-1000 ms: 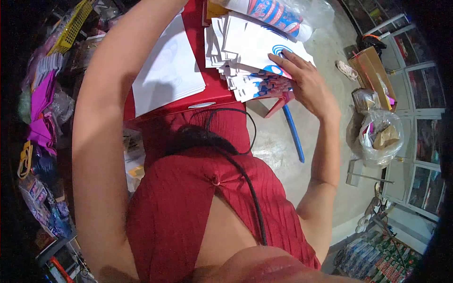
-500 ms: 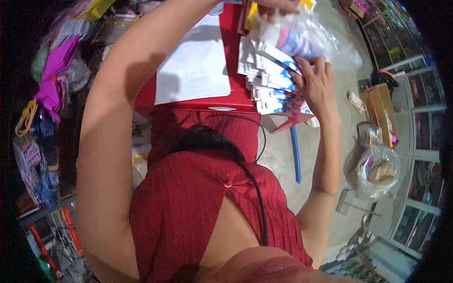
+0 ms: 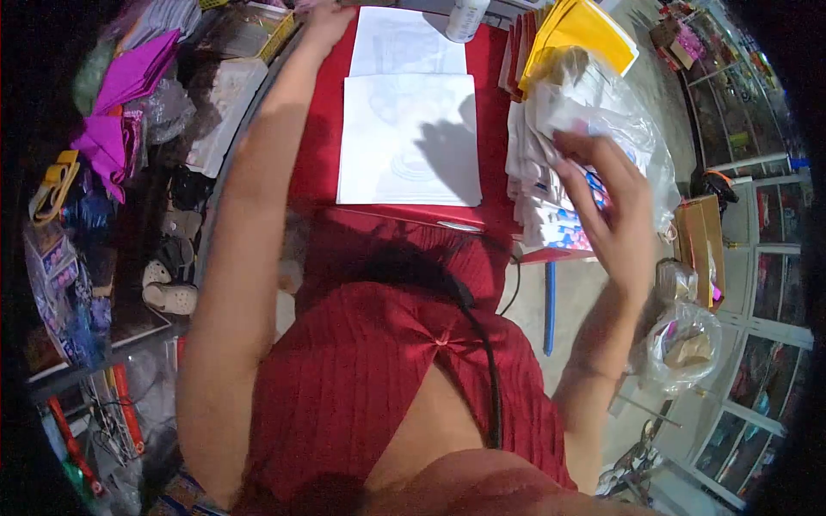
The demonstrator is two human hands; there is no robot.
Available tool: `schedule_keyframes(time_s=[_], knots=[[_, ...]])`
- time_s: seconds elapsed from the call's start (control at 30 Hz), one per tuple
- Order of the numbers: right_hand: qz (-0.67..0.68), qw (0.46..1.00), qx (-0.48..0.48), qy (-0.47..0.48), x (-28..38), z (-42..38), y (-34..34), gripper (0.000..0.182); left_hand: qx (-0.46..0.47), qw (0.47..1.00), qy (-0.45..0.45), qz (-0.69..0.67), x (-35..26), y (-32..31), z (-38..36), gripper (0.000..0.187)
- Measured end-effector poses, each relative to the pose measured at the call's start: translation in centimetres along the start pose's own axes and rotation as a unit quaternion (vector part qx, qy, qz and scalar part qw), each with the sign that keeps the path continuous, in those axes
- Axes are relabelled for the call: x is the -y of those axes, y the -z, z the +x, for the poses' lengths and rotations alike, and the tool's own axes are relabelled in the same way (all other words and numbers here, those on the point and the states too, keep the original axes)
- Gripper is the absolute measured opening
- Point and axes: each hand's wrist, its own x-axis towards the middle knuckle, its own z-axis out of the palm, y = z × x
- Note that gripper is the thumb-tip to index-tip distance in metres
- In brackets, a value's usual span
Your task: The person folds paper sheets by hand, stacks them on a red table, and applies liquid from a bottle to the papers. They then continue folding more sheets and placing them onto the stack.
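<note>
My left hand is at the top edge of the view, by the far left edge of the red table. Its fingers are partly cut off and look loosely apart, with nothing seen in them. White printed sheets lie in a neat stack on the table, over another sheet farther back. At the right, my right hand pinches the edge of a white folded paper bag, thumb and fingers slightly blurred. This belongs to a pile of white bags with blue and pink prints, partly covered by clear plastic.
Yellow folded bags lie beyond the pile. A white bottle stands at the back of the table. Crowded goods and magenta packets fill the left. A cardboard box and a clear plastic bag are on the right floor.
My left hand has moved from above the yellow bags to the table's far left edge. My right hand's fingers have come to the pile's upper left part. The view has shifted.
</note>
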Motion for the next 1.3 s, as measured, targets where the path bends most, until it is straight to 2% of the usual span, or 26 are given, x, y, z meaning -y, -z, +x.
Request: schedule_keyframes(time_s=[0.03, 0.07, 0.13, 0.27, 0.33, 0.43, 0.5, 0.57, 0.63, 0.67, 0.73, 0.83, 0.9, 1.0, 1.17, 1.23, 1.3], knots=[[0.074, 0.997, -0.007, -0.022, 0.8, 1.7, -1.9, 0.033, 0.015, 0.981, 0.19, -0.039, -3.4, -0.4, -1.5, 0.058], [0.146, 0.988, -0.016, -0.042, 1.4, 3.8, -4.3, 0.033, 0.03, 0.924, 0.373, -0.076, -6.2, -1.1, -2.3, 0.059], [0.154, 0.978, -0.134, 0.044, -0.5, 8.0, -11.1, 0.043, 0.028, 0.941, 0.332, -0.06, -7.7, -1.6, -3.8, 0.08], [0.074, 0.953, -0.28, -0.089, -8.1, 15.9, -20.8, 0.079, 0.018, 0.948, 0.311, -0.064, -10.0, -0.7, -4.5, 0.079], [0.007, 0.942, -0.28, -0.183, -12.2, 18.6, -22.0, 0.087, 0.025, 0.947, 0.312, -0.067, -10.4, -0.2, -4.5, 0.078], [-0.001, 0.914, -0.304, -0.27, -16.9, 21.1, -21.5, 0.097, 0.029, 0.946, 0.313, -0.082, -10.9, 0.2, -4.0, 0.074], [0.055, 0.914, -0.309, -0.257, -18.8, 21.7, -21.0, 0.094, 0.026, 0.944, 0.314, -0.095, -10.7, -0.1, -3.6, 0.072], [0.082, 0.917, -0.31, -0.238, -19.9, 22.5, -20.8, 0.092, -0.01, 0.941, 0.291, -0.17, -10.4, -0.6, -3.2, 0.067], [0.174, 0.93, -0.255, -0.197, -20.6, 23.0, -20.7, 0.067, -0.026, 0.935, 0.286, -0.209, -10.4, -1.1, -3.3, 0.065], [0.173, 0.931, -0.251, -0.199, -21.3, 23.2, -20.7, 0.067, -0.027, 0.941, 0.28, -0.188, -10.4, -1.2, -3.3, 0.062], [0.086, 0.954, -0.242, -0.156, -22.4, 23.7, -20.9, 0.075, -0.029, 0.947, 0.275, -0.162, -10.3, -0.9, -3.5, 0.059], [0.063, 0.95, -0.244, -0.183, -21.7, 23.6, -20.9, 0.074, -0.042, 0.946, 0.269, -0.178, -10.2, -0.6, -3.5, 0.054], [0.064, 0.953, -0.242, -0.171, -20.9, 23.3, -20.7, 0.073, -0.042, 0.923, 0.317, -0.213, -10.3, -0.1, -3.3, 0.047], [0.067, 0.957, -0.233, -0.159, -19.8, 23.2, -20.5, 0.071, -0.026, 0.915, 0.342, -0.213, -10.2, 0.8, -3.3, 0.043], [0.086, 0.959, -0.222, -0.152, -19.1, 23.4, -20.5, 0.069, -0.052, 0.912, 0.327, -0.242, -8.0, -0.5, -3.7, 0.04], [0.056, 0.957, -0.212, -0.189, -18.6, 23.4, -20.3, 0.067, -0.052, 0.919, 0.312, -0.238, -6.9, -1.5, -3.8, 0.041], [0.088, 0.955, -0.207, -0.194, -18.1, 23.3, -20.0, 0.067, -0.03, 0.916, 0.295, -0.269, -6.9, -1.2, -3.7, 0.043]])
